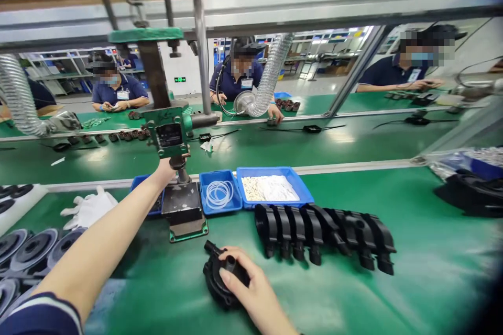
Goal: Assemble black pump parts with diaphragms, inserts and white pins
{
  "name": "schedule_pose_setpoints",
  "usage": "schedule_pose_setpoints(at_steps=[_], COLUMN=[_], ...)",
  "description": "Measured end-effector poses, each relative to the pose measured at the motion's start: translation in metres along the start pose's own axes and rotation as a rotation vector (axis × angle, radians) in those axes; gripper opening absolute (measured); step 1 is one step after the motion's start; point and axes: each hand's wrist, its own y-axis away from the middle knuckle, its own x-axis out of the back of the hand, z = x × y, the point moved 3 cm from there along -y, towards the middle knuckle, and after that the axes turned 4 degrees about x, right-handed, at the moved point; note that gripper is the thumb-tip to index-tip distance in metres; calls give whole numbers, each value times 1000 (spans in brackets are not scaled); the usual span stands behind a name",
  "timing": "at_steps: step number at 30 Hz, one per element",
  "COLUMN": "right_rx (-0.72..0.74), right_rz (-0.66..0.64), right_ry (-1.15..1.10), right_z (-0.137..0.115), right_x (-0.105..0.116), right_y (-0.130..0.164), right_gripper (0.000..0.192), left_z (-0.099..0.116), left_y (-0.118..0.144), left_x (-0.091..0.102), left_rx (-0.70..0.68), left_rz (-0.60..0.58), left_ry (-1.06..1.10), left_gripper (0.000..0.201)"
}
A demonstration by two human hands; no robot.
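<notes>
My right hand (251, 282) is closed around a round black plastic pump housing (214, 277) with short spouts, low over the green bench; thumb and fingers grip its top. My left hand (167, 168) reaches forward to the green arbor press (168, 136), beside its ram. Its fingers are hidden behind the press, so whether they hold anything does not show. Below the ram sits the dark metal press block (182, 201). Right of the pump housing lies a row of black plastic housings (326, 230) with spouts.
Behind the press block are a blue tray of clear rings (237, 207) and a blue tray of small pale parts (308, 200). White gloves (92, 209) and round grey-black parts (33, 248) lie left. Across the conveyor (251, 149), several co-workers sit at work.
</notes>
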Motion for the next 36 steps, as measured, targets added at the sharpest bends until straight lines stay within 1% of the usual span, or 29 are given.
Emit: schedule_pose_setpoints(at_steps=[3, 5, 8, 10, 13, 15, 16, 17, 18, 19, 20, 21, 22, 23, 24, 25, 26, 29, 31, 36], right_rx=[-12, -16, -23, -26, -36, -39, -38, -36, -34, -32, -30, -29, -28, -28, -29, -31, -31, -27, -20, -3], right_rz=[-33, -39, -33, -32, -23, -15, -13, -13, -15, -18, -18, -20, -22, -22, -21, -22, -22, -16, -12, -14], right_ry=[-14, -17, -26, -35, -37, -31, -27, -24, -21, -18, -13, -8, -4, 1, 7, 12, 16, 21, 21, 15], right_z=[3, 4, 4, 3, 1, 0, 0, 0, 1, 1, 2, 3, 4, 4, 4, 4, 3, 1, 0, 0], right_x=[1, 1, 1, 1, 0, 0, 0, 0, 0, 0, -1, -1, -1, -1, -1, -1, -1, -1, -2, -2], right_y=[-2, -3, -3, -2, -2, -2, -2, -2, -2, -2, -2, -2, -2, -2, -2, -2, -2, -2, -2, -2], right_gripper=[28, 25, 23, 25, 27, 28, 28, 28, 28, 28, 28, 28, 28, 29, 29, 30, 30, 30, 30, 30], left_z=[-8, -13, -18, -16, -4, 13, 22, 32, 40, 45, 48, 49, 48, 45, 41, 36, 31, 21, 20, 24], left_y=[-13, -20, -25, -25, -18, -8, 0, 10, 22, 35, 48, 61, 73, 82, 88, 92, 93, 92, 91, 91], left_x=[10, 13, 12, 10, 11, 17, 21, 24, 26, 27, 26, 24, 21, 18, 15, 12, 11, 10, 12, 13], left_rx=[-23, -22, -20, -19, -20, -26, -19, -3, 29, 61, 84, 80, 57, 22, -18, -49, -68, -100, -107, -102], left_rz=[-52, -62, -56, -54, -65, -76, -100, -141, -222, -323, -453, -582, -683, -752, -781, -776, -755, -688, -665, -657], left_ry=[-76, -121, -178, -222, -314, -391, -483, -608, -787, -970, -1111, -1214, -1271, -1307, -1336, -1362, -1384, -1410, -1419, -1444], left_gripper=[22, 22, 23, 24, 26, 28, 29, 31, 34, 40, 49, 62, 75, 89, 97, 101, 101, 90, 86, 87])
